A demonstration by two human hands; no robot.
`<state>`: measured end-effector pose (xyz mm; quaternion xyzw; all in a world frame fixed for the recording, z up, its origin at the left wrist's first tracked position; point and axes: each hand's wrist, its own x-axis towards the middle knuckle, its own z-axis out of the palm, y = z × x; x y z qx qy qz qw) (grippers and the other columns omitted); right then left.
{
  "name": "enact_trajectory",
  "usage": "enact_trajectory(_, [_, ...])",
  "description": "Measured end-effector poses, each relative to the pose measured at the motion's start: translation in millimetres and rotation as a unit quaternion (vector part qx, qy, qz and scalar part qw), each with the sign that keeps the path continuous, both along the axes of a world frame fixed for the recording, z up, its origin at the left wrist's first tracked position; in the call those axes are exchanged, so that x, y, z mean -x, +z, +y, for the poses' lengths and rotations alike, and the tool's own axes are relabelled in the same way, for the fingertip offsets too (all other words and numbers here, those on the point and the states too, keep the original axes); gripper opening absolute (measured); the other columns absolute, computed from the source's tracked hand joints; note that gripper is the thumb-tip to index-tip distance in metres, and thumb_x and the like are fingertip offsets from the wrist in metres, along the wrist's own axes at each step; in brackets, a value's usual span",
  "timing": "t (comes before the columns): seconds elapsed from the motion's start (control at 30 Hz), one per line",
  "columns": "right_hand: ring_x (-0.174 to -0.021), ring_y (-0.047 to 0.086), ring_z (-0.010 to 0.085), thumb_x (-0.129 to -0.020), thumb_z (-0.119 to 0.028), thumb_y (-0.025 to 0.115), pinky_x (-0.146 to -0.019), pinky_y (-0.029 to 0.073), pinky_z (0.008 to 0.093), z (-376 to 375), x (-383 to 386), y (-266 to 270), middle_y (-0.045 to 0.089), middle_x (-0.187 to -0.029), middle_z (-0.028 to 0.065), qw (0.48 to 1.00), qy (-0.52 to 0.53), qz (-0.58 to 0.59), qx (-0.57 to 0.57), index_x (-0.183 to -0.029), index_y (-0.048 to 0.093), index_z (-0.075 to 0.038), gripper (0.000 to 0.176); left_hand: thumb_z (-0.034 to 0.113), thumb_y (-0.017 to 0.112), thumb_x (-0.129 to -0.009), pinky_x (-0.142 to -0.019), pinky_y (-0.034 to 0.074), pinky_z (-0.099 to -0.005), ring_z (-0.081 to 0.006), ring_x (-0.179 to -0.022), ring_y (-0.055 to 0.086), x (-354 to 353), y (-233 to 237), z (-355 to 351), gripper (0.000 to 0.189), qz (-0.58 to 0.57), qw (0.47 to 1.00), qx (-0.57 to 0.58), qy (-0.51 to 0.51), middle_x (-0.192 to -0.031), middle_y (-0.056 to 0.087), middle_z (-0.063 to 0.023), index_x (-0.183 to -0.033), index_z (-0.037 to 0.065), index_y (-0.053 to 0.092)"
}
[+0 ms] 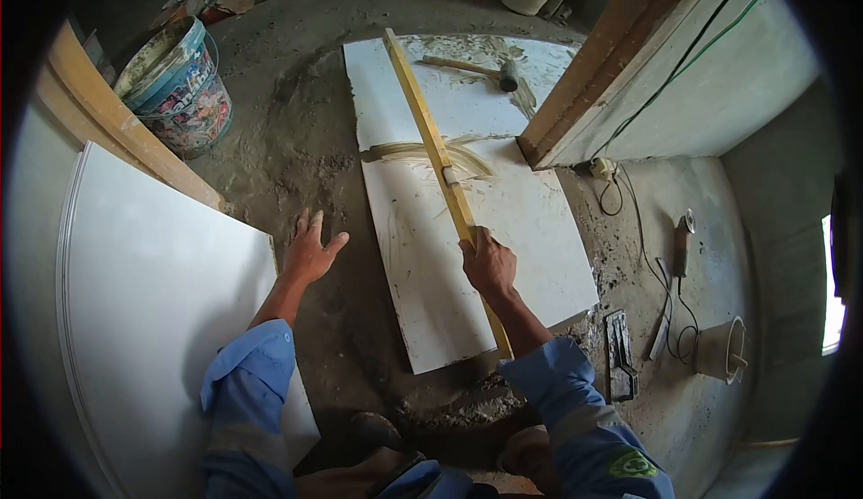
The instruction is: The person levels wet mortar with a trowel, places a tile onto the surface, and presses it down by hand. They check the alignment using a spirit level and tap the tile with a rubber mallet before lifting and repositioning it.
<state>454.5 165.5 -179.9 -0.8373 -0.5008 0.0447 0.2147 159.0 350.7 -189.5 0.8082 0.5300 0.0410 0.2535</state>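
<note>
My right hand [492,263] is closed around a long yellow spirit level [422,108], which lies lengthwise across two large white floor tiles. The nearer tile [539,229] butts against the farther tile [369,85], and a smear of grey-brown mortar crosses their joint. Over the wet mortar bed to the left, my left hand [308,252] is held with its fingers spread and nothing in it. On the far tile rests a mallet [508,75] with a wooden handle and a dark head, beside streaks of mortar.
White tiles [153,292] lean stacked at my left. A messy paint bucket [184,94] stands beyond them. To the right are a door frame [584,76], an angle grinder [681,247] with its cord, a black tray-like item [619,355] and a tipped white bucket [715,351].
</note>
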Motion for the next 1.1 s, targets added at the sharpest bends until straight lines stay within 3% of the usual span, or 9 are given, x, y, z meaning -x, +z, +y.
enact_trajectory(0.53, [-0.078,0.070,0.0392,-0.093,-0.039,0.063,-0.071,0.055,0.0497,7.3,-4.6,-1.8,0.071,-0.090,0.0198,0.988,-0.020,0.018,0.154,-0.104,0.057,-0.005,0.036,0.063,0.058,-0.091,-0.116,0.033,-0.0515,-0.0436,-0.147,0.028,-66.8,-7.3,4.0,0.089,-0.083,0.993,-0.043,-0.068,-0.160,0.024,-0.0264,-0.153,0.004,0.033])
enact_trajectory(0.6, [-0.087,0.071,0.0373,-0.092,-0.050,0.063,-0.076,0.055,0.0490,15.2,-24.6,34.1,0.071,-0.097,0.0196,0.984,0.019,-0.014,0.178,-0.113,0.061,-0.006,0.049,0.063,0.058,-0.091,-0.116,0.032,-0.0514,-0.0439,-0.147,0.026,-75.7,-7.0,4.3,0.089,-0.084,0.991,-0.055,-0.085,-0.159,0.025,-0.0269,-0.153,0.003,0.033])
enact_trajectory(0.67, [-0.091,0.070,0.0359,-0.086,-0.062,0.067,-0.078,0.055,0.0477,25.2,-63.1,81.2,0.070,-0.104,0.0200,0.998,-0.003,-0.062,0.014,-0.129,0.059,-0.006,0.072,0.062,0.059,-0.091,-0.117,0.031,-0.0512,-0.0442,-0.148,0.025,-86.5,-7.7,5.7,0.090,-0.087,0.989,-0.066,-0.101,-0.159,0.025,-0.0273,-0.153,0.003,0.033])
enact_trajectory(0.73, [-0.109,0.065,0.0403,-0.082,-0.052,0.078,-0.089,0.053,0.0484,41.2,-114.5,163.5,0.064,-0.120,0.0263,0.987,-0.097,-0.125,-0.027,-0.134,0.054,0.001,0.078,0.060,0.061,-0.091,-0.119,0.028,-0.0519,-0.0453,-0.148,0.022,-96.8,-9.4,6.2,0.089,-0.115,0.984,-0.066,-0.123,-0.158,0.026,-0.0284,-0.153,0.003,0.033])
enact_trajectory(0.8, [-0.133,0.048,0.0383,-0.083,-0.051,0.076,-0.113,0.037,0.0479,58.9,-185.1,236.2,0.049,-0.143,0.0256,0.916,-0.103,-0.308,-0.235,-0.144,0.045,0.000,0.085,0.058,0.062,-0.090,-0.118,0.028,-0.0521,-0.0454,-0.148,0.023,-109.9,-18.2,8.6,0.089,-0.114,0.980,-0.086,-0.138,-0.159,0.026,-0.0280,-0.153,0.004,0.033])
enact_trajectory(0.83, [-0.129,0.052,0.0384,-0.085,-0.065,0.068,-0.110,0.040,0.0498,74.2,-224.0,278.1,0.051,-0.140,0.0282,0.794,-0.084,-0.508,-0.323,-0.145,0.045,0.000,0.092,0.057,0.064,-0.090,-0.118,0.029,-0.0524,-0.0455,-0.147,0.025,-118.0,-22.6,9.2,0.088,-0.114,0.975,-0.112,-0.155,-0.159,0.026,-0.0275,-0.154,0.005,0.032])
enact_trajectory(0.93, [-0.136,0.044,0.0397,-0.085,-0.062,0.071,-0.114,0.037,0.0483,115.3,-268.9,379.2,0.046,-0.146,0.0260,0.700,-0.081,-0.618,-0.350,-0.141,0.048,0.004,0.089,0.056,0.065,-0.090,-0.119,0.028,-0.0534,-0.0457,-0.147,0.024,-144.3,-22.0,5.1,0.089,-0.120,0.964,-0.154,-0.182,-0.158,0.028,-0.0270,-0.154,0.004,0.032])
enact_trajectory(1.0, [-0.143,0.031,0.0386,-0.091,-0.057,0.064,-0.115,0.029,0.0545,158.8,-307.6,398.9,0.031,-0.154,0.0277,0.669,-0.113,-0.625,-0.387,-0.148,0.032,0.006,0.090,0.056,0.064,-0.090,-0.119,0.027,-0.0536,-0.0456,-0.148,0.024,-159.4,-19.9,-0.2,0.089,-0.133,0.965,-0.129,-0.186,-0.157,0.029,-0.0266,-0.154,0.004,0.032])
enact_trajectory(1.1, [-0.142,0.032,0.0386,-0.091,-0.056,0.064,-0.114,0.029,0.0546,166.1,-318.8,388.7,0.032,-0.152,0.0273,0.647,-0.176,-0.684,-0.288,-0.147,0.033,0.006,0.089,0.049,0.067,-0.090,-0.119,0.027,-0.0528,-0.0450,-0.147,0.025,-173.0,-14.0,0.9,0.085,-0.147,0.966,-0.093,-0.192,-0.156,0.031,-0.0252,-0.154,0.004,0.032])
